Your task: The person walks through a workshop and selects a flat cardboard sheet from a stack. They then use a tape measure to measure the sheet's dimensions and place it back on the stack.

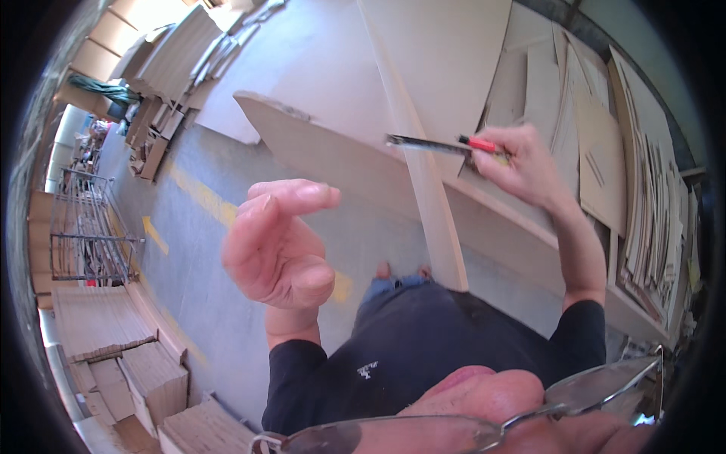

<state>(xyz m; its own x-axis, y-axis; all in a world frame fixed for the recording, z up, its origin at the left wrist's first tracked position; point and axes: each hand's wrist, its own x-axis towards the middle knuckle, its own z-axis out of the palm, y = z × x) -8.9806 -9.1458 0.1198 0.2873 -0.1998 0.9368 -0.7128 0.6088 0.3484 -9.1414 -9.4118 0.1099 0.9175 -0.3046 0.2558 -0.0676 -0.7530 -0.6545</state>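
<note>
My left hand (278,244) is raised over the floor at the left, palm partly turned up. Its fingers are curled, with a gap to the thumb and nothing held. In my right hand (519,162) is a long, narrow dark tool (428,144) together with a slim red-and-black item (476,143); blur hides their exact kind. The dark tool points left, above a long pale wooden strip (422,153). That strip lies across the edge of a large sheet panel (340,102), its near end close to my dark shirt.
Sheets and offcuts of board (595,142) lean in stacks at the right. More stacked panels (176,57) stand at the far left. A metal rack (91,244) and board piles (102,318) line the left side. Yellow markings (198,193) run along the concrete floor.
</note>
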